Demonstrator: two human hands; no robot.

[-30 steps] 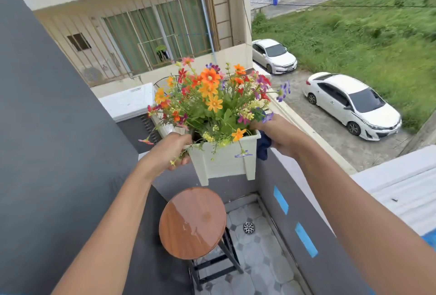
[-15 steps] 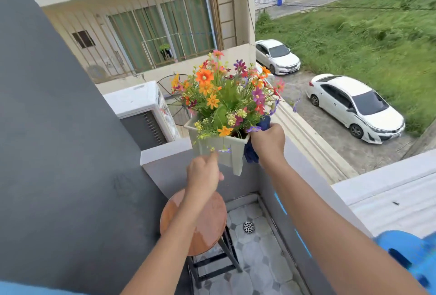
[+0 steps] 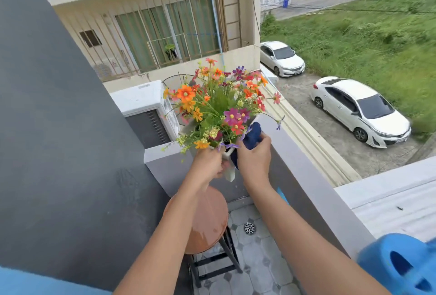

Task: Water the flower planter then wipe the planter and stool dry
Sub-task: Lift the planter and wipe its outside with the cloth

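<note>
The white planter, full of orange, red and purple flowers, is held up in the air above the round wooden stool. Most of the box is hidden behind the blooms and my hands. My left hand grips its near corner. My right hand presses a dark blue cloth against the planter's right side. The stool top shows wet patches.
A grey balcony wall runs along the right, and a dark wall stands on the left. A blue watering can sits at the lower right. Tiled floor with a drain lies below. An air-conditioner unit is behind.
The planter has turned so a corner faces me. My left hand moved from its left side to the near corner. My right hand with the cloth stayed on the right side.
</note>
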